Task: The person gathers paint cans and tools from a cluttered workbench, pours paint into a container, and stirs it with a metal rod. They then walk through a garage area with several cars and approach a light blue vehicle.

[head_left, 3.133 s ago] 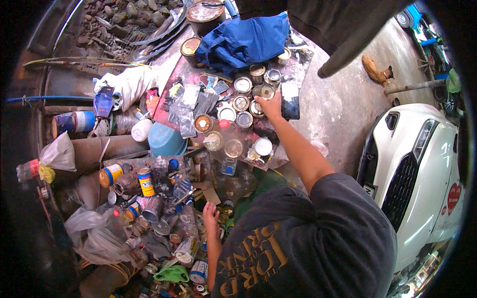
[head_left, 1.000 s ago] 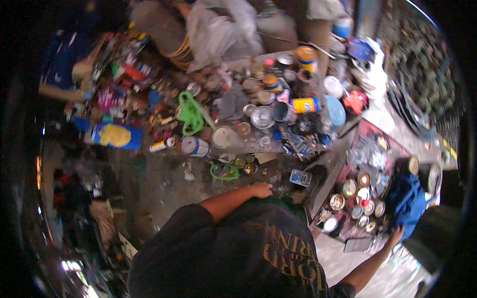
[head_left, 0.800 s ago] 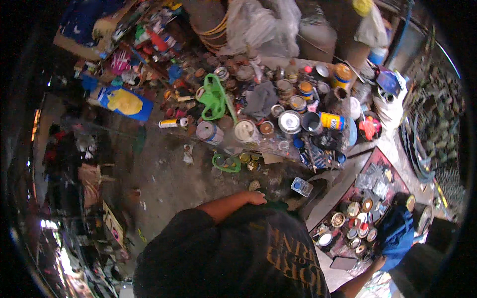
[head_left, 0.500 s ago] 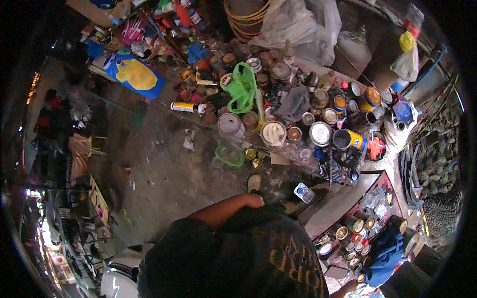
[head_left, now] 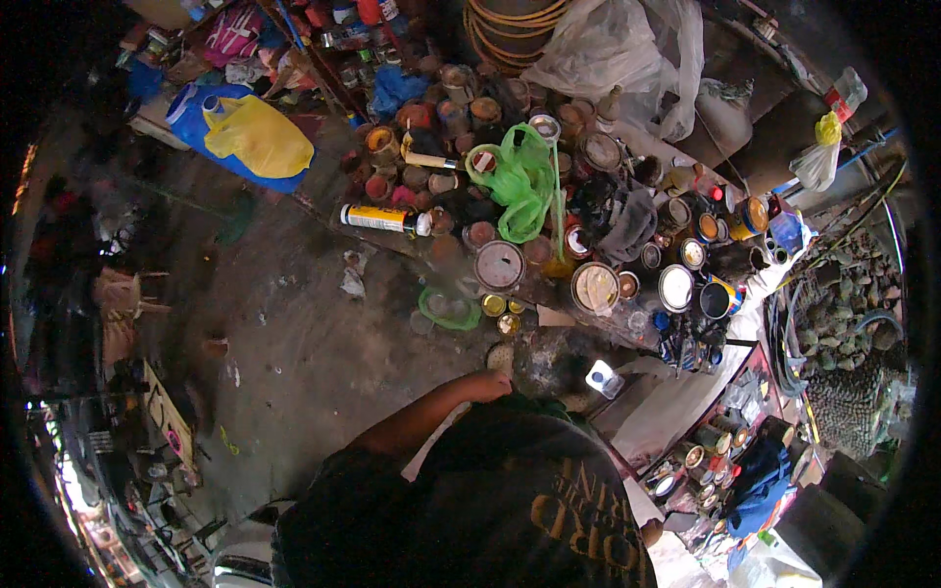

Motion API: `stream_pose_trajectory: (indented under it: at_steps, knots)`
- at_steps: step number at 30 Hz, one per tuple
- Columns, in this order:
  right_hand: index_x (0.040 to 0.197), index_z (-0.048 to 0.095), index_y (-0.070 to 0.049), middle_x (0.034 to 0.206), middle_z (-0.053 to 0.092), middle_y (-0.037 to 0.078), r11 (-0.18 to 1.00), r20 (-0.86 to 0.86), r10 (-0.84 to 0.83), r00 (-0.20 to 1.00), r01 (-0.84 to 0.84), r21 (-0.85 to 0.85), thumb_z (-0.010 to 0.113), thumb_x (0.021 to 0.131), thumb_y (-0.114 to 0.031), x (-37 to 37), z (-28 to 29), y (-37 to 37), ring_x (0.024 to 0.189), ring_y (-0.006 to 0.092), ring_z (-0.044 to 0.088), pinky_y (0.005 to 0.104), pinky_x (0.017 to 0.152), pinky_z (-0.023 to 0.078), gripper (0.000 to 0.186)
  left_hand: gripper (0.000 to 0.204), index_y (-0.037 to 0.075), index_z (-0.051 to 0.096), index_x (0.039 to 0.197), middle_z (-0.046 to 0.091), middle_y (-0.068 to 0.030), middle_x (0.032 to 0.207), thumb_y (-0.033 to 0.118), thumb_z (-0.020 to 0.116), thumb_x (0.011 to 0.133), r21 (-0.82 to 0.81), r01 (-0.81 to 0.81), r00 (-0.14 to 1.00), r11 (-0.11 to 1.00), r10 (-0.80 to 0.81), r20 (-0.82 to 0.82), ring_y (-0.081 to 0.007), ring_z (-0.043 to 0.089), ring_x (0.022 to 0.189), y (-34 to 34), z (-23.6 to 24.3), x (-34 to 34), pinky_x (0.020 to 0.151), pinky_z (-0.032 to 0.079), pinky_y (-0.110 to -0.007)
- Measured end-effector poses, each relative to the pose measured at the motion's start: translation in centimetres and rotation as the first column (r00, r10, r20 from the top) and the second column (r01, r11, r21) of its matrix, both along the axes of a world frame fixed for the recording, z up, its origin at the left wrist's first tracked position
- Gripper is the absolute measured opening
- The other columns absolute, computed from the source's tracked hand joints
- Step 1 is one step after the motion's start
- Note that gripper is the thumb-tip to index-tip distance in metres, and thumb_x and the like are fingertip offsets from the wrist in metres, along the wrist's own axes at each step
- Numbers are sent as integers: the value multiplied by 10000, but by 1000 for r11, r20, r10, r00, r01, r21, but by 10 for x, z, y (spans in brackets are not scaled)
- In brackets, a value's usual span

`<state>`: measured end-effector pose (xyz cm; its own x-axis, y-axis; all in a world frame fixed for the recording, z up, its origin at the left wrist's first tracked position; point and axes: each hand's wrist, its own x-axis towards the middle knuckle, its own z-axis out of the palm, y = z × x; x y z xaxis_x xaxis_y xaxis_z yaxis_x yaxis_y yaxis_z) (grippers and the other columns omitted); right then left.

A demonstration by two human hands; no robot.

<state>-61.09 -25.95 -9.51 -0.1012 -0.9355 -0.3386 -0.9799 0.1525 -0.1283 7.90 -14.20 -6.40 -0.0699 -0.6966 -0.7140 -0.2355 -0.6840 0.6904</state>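
My left hand (head_left: 487,385) is in front of my dark printed shirt (head_left: 490,490), its back uppermost. The fingers look curled in, and whatever is in them, if anything, is hidden. Below and beyond it on the floor are a sandal-like shape (head_left: 500,356) and small open tins (head_left: 493,305). My right hand (head_left: 651,532) shows only in part past the right side of my shirt, near a low surface with several tins (head_left: 694,456) and a dark blue cloth (head_left: 760,495). Its fingers cannot be made out.
A long bench ahead is crowded with paint cans (head_left: 500,265), a green plastic bag (head_left: 526,186), a yellow-labelled tube (head_left: 384,219) and a brush (head_left: 428,159). A blue container with a yellow bag (head_left: 257,142) stands far left. A clear plastic box (head_left: 603,378) lies nearer.
The view has swung, so the bench things sit further right in the picture. My left hand is slightly further left and higher; my right hand has come up a little beside the shirt.
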Motion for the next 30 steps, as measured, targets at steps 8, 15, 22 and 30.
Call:
stream_pose_trajectory:
  at_steps: [8, 15, 22, 30]
  knots:
    - [1045, 663, 70, 1026, 686, 221, 985, 281, -165, 945, 173, -4, 573, 876, -150, 120, -4, 48, 963, 365, 636, 426, 887, 495, 292, 316, 51, 630, 1172, 651, -48, 994, 296, 554, 988, -222, -118, 984, 968, 83, -161, -127, 588, 878, -45, 62, 55, 799, 496, -319]
    - [986, 682, 16, 952, 700, 198, 979, 267, -189, 945, 159, 129, 597, 874, -194, 137, -40, 118, 909, 348, 659, 430, 836, 510, 253, 263, 47, 617, 1195, 645, -58, 1041, 193, 592, 978, -506, -230, 967, 831, 253, -24, -150, 609, 985, -102, 108, 120, 879, 492, -324]
    - [1000, 686, -12, 965, 709, 203, 936, 277, -345, 897, 304, 180, 638, 837, -177, 156, -25, 166, 909, 342, 684, 432, 815, 526, 237, 491, 61, 571, 1289, 507, -166, 1344, 217, 712, 845, -659, -5, 707, 752, 468, 529, -346, 471, 1256, -154, 103, 180, 1046, 400, -439]
    - [1072, 675, -2, 1000, 710, 195, 840, 343, -536, 771, 527, 127, 644, 875, -162, 170, -19, 186, 960, 328, 680, 395, 866, 517, 256, 809, 49, 401, 1460, 252, -214, 1545, 279, 775, 780, -488, 303, 564, 818, 259, 784, -441, 245, 1397, -221, 125, 198, 1141, 293, -509]
